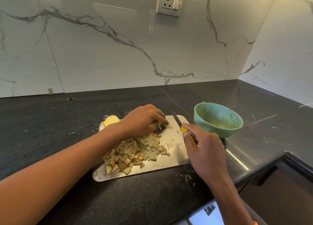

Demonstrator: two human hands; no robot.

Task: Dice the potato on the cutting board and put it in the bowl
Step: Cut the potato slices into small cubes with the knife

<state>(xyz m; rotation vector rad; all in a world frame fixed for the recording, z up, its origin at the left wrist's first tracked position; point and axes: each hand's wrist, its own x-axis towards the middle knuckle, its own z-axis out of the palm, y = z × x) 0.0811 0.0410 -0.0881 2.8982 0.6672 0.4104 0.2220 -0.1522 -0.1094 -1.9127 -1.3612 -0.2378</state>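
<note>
A steel cutting board (171, 160) lies on the black counter. A heap of diced potato (135, 151) covers its middle and near left. A yellow uncut potato piece (111, 120) sits at the board's far left corner. My left hand (144, 120) is over the far part of the board, its curled fingers pinching a small potato piece against the board. My right hand (203, 148) grips the yellow handle of a knife (177, 121); the blade points away, just right of the left fingertips. A green bowl (218, 119) stands right of the board, holding no dice.
A marble backsplash with a wall socket (170, 2) rises behind the counter. The counter's front edge drops off at the right, with a dark cabinet (279, 182) below. Small white scraps dot the counter around the board.
</note>
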